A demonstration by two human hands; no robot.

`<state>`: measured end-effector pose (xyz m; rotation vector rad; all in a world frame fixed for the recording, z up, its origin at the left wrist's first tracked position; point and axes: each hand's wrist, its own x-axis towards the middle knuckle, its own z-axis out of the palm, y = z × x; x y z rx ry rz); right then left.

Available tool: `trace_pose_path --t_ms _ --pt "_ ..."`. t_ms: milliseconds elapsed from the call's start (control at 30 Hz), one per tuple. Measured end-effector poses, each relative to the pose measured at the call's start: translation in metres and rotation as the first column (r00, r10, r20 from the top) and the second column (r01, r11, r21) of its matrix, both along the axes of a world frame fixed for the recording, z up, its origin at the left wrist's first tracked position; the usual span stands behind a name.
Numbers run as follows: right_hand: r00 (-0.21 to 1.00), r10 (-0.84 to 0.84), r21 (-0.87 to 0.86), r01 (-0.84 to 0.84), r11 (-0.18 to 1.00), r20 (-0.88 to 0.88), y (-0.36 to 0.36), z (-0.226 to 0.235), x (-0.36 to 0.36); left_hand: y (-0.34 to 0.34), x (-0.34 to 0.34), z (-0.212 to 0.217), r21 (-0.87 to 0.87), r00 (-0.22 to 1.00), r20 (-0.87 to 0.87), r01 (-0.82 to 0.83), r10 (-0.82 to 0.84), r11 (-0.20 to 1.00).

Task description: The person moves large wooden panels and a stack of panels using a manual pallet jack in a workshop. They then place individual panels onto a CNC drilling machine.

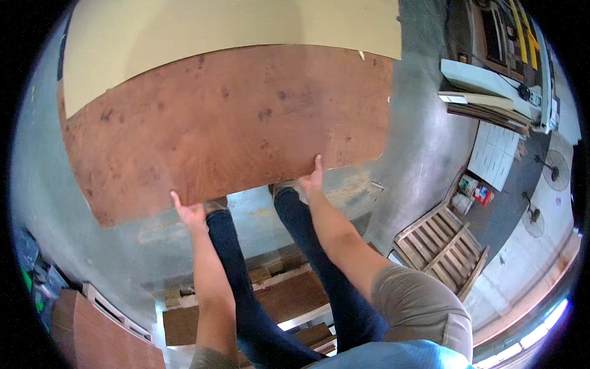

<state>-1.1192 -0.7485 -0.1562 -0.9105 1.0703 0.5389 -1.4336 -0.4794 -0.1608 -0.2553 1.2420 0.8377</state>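
A large reddish-brown wood panel with dark knots spans the view in front of me. My left hand grips its near edge left of centre, thumb on top and fingers hidden underneath. Farther right along that edge, my right hand holds the panel the same way. A pale cream sheet lies beyond, its curved-looking border meeting the brown panel's far side.
On the right stand a wooden pallet, a white panelled cabinet, buckets and stacked boards. Behind my legs lie brown boards. A brown panel stands lower left. Sawdust marks the grey floor.
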Motion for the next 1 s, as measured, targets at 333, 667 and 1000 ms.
trace_pose_path --t_ms 333,667,1000 --pt "0.990 -0.120 0.139 0.110 0.984 0.070 -0.001 -0.015 -0.003 0.004 0.023 0.001 -0.033 0.974 -0.225 -0.004 -0.003 0.999" --pt "0.986 -0.129 0.158 0.111 0.981 0.106 0.003 -0.010 -0.003 0.004 0.017 -0.011 -0.024 0.976 -0.214 -0.054 0.047 0.998" --pt "0.993 -0.018 0.039 0.013 0.999 0.115 0.023 -0.005 -0.008 0.015 0.008 -0.016 -0.013 0.989 -0.118 -0.086 0.083 0.996"
